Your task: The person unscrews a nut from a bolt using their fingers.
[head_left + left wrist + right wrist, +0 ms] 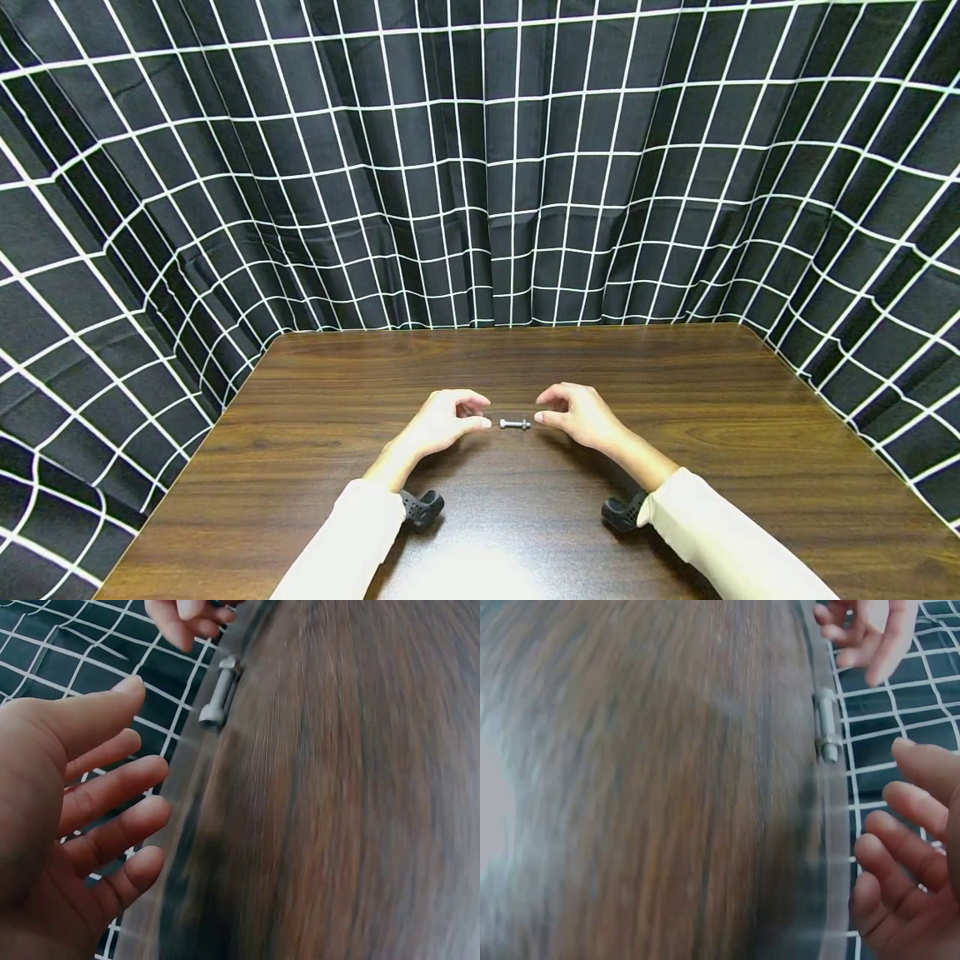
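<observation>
A metal bolt (514, 424) with a nut (527, 424) near its right end lies on its side on the wooden table. To its left is my left hand (450, 419), fingers loosely bent and thumb towards the bolt head, holding nothing. My right hand (581, 414) hovers on the other side near the nut end, likewise with nothing between thumb and fingers. The left wrist view shows the bolt (219, 694) beyond the left fingertips, apart from them. In the right wrist view the bolt (828, 724) is also apart from the right hand (907, 855).
The brown wooden table (337, 367) spans the space below both hands. A black curtain with a white grid (480, 167) hangs behind it and along both sides. Black wrist straps or mounts (423, 508) sit at both cuffs. Light glares off the table's near part.
</observation>
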A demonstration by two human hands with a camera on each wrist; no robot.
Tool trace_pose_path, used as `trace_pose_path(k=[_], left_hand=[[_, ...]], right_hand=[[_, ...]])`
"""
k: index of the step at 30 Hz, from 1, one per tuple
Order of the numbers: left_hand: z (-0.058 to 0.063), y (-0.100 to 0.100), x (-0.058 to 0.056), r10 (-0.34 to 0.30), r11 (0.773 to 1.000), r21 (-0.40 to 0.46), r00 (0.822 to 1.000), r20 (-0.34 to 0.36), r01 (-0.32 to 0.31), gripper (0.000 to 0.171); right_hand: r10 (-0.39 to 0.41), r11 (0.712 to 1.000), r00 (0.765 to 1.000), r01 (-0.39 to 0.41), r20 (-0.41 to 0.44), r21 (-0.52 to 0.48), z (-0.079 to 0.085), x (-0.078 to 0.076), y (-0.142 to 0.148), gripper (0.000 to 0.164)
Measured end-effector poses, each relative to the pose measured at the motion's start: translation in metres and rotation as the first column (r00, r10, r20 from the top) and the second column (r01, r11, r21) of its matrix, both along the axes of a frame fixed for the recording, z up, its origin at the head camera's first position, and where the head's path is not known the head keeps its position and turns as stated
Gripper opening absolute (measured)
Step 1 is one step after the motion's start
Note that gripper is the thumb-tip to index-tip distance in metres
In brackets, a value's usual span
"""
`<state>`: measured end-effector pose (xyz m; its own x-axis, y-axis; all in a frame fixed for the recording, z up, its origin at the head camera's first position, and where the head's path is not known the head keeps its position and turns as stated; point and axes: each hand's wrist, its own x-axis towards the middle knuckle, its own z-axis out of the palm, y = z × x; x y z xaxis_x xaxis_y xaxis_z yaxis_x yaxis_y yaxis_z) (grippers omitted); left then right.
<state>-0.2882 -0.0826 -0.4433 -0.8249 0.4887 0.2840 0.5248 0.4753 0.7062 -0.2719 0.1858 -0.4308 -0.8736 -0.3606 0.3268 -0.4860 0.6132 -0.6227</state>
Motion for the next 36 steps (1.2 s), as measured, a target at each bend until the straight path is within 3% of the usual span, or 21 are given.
trace_pose_path(k=[12,17,23,30,36], left_hand=[[0.001,0.020,0.003,0.021,1.000,0.002,0.998,0.067,-0.022,0.030],[-0.003,0.025,0.002,0.019,1.000,-0.008,0.995,0.096,-0.018,0.029],[-0.003,0.031,0.003,0.066,0.997,-0.049,0.992,0.111,-0.061,0.028],[0.001,0.039,0.004,0.135,0.984,-0.127,0.989,0.061,-0.126,0.022],[0.002,0.044,0.008,0.261,0.940,-0.224,0.965,-0.014,-0.257,0.008]], right_hand=[[-0.038,0.999,0.989,0.037,0.144,0.012,-0.006,0.000,-0.016,0.015],[-0.060,0.998,0.988,0.057,0.141,0.031,-0.007,0.001,-0.019,0.012],[-0.086,0.994,0.989,0.077,0.119,0.075,-0.007,0.001,-0.022,0.007],[-0.105,0.989,0.990,0.094,0.098,0.112,-0.006,0.000,-0.025,0.007],[-0.120,0.988,0.989,0.110,0.091,0.113,-0.009,-0.002,-0.027,0.006]])
